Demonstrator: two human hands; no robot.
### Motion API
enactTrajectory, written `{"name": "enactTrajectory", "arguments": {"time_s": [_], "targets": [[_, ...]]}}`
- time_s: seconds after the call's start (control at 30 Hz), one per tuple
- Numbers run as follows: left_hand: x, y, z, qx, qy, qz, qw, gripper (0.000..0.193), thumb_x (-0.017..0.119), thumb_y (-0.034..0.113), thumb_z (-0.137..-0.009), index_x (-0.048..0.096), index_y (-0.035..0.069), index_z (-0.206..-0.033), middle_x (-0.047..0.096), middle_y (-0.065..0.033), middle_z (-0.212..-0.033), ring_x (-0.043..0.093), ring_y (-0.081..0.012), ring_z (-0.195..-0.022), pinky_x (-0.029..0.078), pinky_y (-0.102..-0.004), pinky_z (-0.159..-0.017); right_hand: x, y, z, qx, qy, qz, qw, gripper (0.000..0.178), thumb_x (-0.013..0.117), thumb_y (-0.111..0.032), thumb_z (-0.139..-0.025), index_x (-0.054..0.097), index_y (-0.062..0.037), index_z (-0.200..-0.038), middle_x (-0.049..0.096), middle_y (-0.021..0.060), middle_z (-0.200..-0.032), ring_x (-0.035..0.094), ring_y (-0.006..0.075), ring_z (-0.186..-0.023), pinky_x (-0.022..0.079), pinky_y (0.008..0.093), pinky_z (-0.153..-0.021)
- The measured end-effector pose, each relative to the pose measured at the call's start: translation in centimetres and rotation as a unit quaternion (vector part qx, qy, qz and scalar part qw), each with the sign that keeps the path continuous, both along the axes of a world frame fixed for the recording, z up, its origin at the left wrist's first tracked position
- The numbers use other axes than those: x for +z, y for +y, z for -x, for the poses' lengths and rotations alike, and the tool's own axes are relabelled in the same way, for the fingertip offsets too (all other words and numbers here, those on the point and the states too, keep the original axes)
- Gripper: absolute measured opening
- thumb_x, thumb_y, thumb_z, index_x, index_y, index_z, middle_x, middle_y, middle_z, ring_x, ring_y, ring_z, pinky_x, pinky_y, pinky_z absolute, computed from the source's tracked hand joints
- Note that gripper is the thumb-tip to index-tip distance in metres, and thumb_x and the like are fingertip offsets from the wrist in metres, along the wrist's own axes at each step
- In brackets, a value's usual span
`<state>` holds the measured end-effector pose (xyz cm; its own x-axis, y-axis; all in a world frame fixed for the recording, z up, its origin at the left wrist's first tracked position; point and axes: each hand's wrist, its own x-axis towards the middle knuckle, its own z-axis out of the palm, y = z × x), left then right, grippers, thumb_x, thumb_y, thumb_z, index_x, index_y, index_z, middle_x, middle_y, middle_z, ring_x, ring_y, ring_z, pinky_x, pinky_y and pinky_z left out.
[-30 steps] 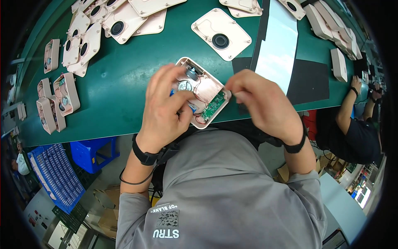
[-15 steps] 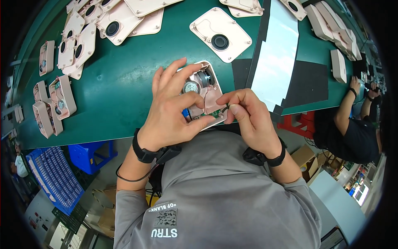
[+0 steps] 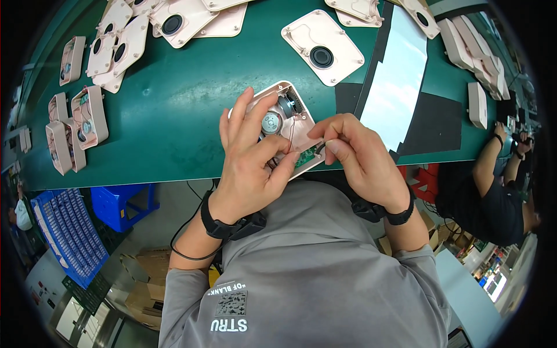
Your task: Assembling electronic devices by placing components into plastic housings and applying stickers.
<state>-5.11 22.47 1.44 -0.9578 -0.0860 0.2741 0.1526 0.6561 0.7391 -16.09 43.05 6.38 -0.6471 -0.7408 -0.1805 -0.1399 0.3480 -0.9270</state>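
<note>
A pale pink plastic housing (image 3: 305, 129) lies tilted at the table's near edge. Inside it are a round silver motor-like part (image 3: 271, 122), a dark cylindrical part (image 3: 286, 107), thin red wires (image 3: 292, 129) and a green circuit board (image 3: 306, 156). My left hand (image 3: 248, 155) grips the housing from the left, fingers over its rim. Its thumb and index fingertip come close together above the board, by the red wires; whether they pinch a wire is unclear. At the lower right corner, my right hand (image 3: 366, 158) pinches a short black cable (image 3: 319, 149) beside the board.
Beyond the housing lies a pink panel (image 3: 341, 51) with a black round piece. More panels (image 3: 132, 45) pile up far left, above several open housings (image 3: 90, 116). Rightward are a pale strip (image 3: 391, 81), black mats (image 3: 432, 124), stacked housings (image 3: 473, 49) and another person (image 3: 484, 180).
The view has shifted slightly. My left thumb and index fingertip have drawn closer together over the circuit board. My right hand keeps its pinch on the black cable at the housing's corner.
</note>
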Motion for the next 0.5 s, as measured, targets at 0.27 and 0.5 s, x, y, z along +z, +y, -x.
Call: {"name": "enactTrajectory", "arguments": {"time_s": [0.27,0.5], "targets": [[0.9,-1.0,-0.3,-0.027,-0.023,0.006,0.999,0.013,0.080,0.003,-0.081,0.073,0.004,-0.091,0.051,-0.0203,-0.159,0.035,-0.0483,-0.155,0.029,-0.0582,-0.122,1.6,-3.1,2.2,0.198,0.179,0.018,0.963,0.005,0.057,0.001,-0.102,0.056,-0.0016,-0.107,0.068,0.0159,-0.109,0.067,0.0375,-0.091,0.054,0.0424,-0.079],[0.6,-0.7,-1.0,-0.011,-0.019,0.021,1.000,0.013,0.079,0.002,-0.081,0.073,0.004,-0.092,0.053,-0.0195,-0.157,0.038,-0.0470,-0.153,0.030,-0.0593,-0.121,1.8,-3.5,3.6,0.265,0.132,-0.049,0.954,0.006,0.060,-0.002,-0.101,0.056,-0.0018,-0.106,0.065,0.0162,-0.100,0.066,0.0422,-0.094,0.051,0.0480,-0.077]]}}
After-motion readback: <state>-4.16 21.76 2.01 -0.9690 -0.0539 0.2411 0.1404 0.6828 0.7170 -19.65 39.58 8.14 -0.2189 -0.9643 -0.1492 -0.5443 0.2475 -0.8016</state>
